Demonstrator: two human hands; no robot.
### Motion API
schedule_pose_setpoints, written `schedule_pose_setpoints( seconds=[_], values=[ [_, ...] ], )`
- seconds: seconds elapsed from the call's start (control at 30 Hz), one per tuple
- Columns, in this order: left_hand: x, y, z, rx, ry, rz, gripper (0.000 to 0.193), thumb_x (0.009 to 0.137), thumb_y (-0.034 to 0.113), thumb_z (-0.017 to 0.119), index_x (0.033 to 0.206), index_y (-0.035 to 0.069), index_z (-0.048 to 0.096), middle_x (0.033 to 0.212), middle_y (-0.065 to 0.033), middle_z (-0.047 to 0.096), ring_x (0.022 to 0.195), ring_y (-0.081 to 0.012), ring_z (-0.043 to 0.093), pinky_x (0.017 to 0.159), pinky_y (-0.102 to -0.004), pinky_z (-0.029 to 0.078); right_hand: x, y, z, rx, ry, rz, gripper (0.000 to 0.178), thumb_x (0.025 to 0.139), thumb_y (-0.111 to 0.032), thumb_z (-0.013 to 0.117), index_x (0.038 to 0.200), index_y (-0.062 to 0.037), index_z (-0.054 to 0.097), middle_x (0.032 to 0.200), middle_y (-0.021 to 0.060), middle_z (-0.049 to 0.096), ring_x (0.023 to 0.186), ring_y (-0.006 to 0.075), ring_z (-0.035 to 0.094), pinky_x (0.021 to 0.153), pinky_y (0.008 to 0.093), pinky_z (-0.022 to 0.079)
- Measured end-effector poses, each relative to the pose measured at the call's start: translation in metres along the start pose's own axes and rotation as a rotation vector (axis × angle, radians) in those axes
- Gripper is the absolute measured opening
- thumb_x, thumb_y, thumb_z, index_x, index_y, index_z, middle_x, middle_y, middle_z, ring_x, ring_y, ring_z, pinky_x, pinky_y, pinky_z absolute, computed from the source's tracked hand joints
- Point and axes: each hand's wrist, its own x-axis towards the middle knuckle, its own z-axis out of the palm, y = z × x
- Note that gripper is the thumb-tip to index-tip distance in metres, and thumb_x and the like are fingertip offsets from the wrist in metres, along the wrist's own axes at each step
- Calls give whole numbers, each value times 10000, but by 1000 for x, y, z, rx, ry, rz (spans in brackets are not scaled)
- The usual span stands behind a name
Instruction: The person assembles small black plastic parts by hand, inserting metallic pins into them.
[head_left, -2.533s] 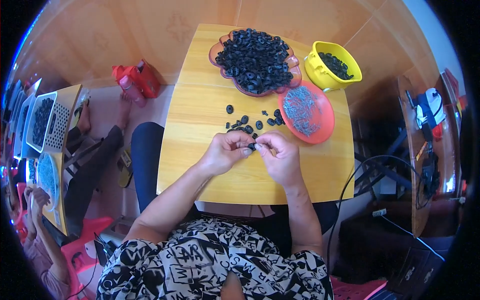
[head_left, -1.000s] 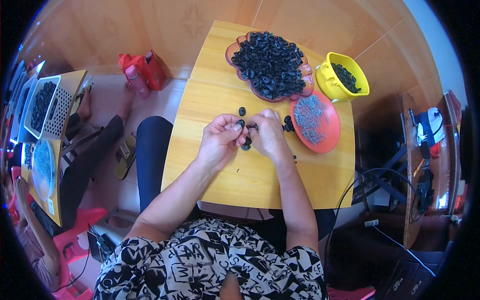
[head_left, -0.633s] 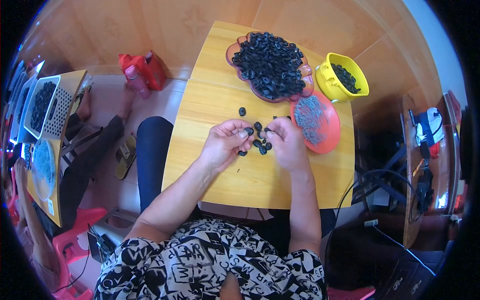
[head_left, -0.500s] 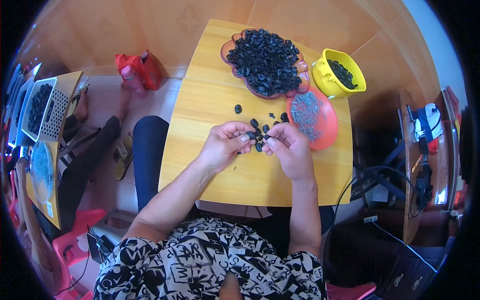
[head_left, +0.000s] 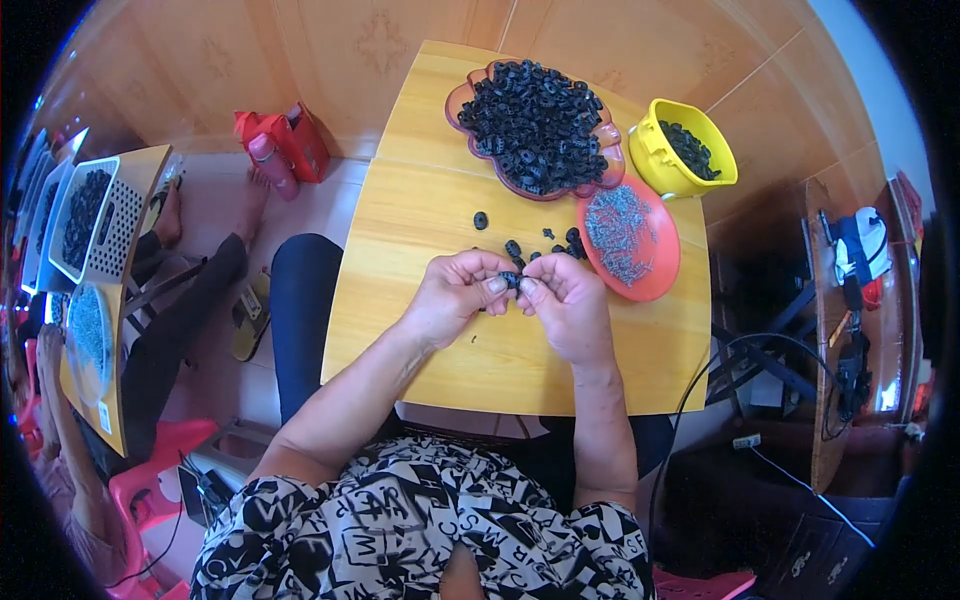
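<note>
Over the wooden table (head_left: 400, 230), my left hand (head_left: 455, 298) pinches a small black plastic wheel-like part (head_left: 511, 281) between thumb and fingers. My right hand (head_left: 570, 308) meets it from the other side, thumb and forefinger closed at the same part. Whether a second small piece sits in the right fingertips is too small to tell. Several loose black parts (head_left: 513, 248) lie just beyond my fingers, some partly hidden by them. One lone black part (head_left: 481, 220) rests farther left.
A scalloped reddish tray (head_left: 463, 100) heaped with black parts stands at the back. Right of it are a yellow bucket (head_left: 650, 150) holding black parts and an orange-red plate (head_left: 662, 275) of small metal pieces. At left, another person's arm (head_left: 80, 480) is beside a white basket (head_left: 118, 225).
My hands have come together: the right fingertips, earlier apart and pinching something small and dark, now touch the black part in my left hand. The view has shifted slightly.
</note>
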Motion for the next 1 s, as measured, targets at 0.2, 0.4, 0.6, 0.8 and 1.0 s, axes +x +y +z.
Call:
schedule_pose_setpoints(
  seconds=[0.2, 0.4, 0.6, 0.8, 1.0],
  values=[
    [-2, -8, 2, 274, 47, 88, 111, 839, -24, 561, 941, -41, 600, 749, -52, 605, 593, -91, 539, 546, -217, 456, -1, 4, -3, -102, -2, -16, 89, 808, 87, 520, 858, 14, 525, 736, 49, 589, 626, 77, 572, 552, 196, 461],
    [-3, -10, 4, 396, 90, 86, 82, 837, -19, 565, 899, -37, 614, 728, -44, 601, 571, -71, 527, 510, -201, 436, 0, 14, -5, -184, -23, -14, 83, 797, 85, 535, 829, 9, 525, 730, 58, 594, 624, 84, 582, 538, 199, 462],
    [-8, -2, 5, 368, 36, 80, 80, 831, -18, 573, 895, -35, 618, 716, -46, 598, 565, -76, 525, 490, -207, 424, 5, 17, -24, 263, -219, 99, 73, 792, 17, 599, 839, 4, 545, 739, 74, 607, 629, 125, 603, 570, 228, 492],
    [-12, -4, 8, 341, -16, 74, 76, 831, -17, 572, 880, -23, 629, 713, -51, 595, 572, -78, 525, 484, -207, 421, 6, 34, -25, 469, -331, 197, 120, 783, -50, 648, 826, -10, 543, 727, 65, 607, 617, 131, 605, 568, 236, 502],
    [-9, -4, 7, 473, -6, 81, 68, 831, -16, 571, 855, -35, 632, 732, -59, 598, 584, -83, 530, 487, -212, 432, 10, 42, -23, 470, -333, 201, 101, 786, -38, 636, 813, -11, 542, 707, 57, 597, 609, 132, 601, 564, 242, 507]
  ],
)
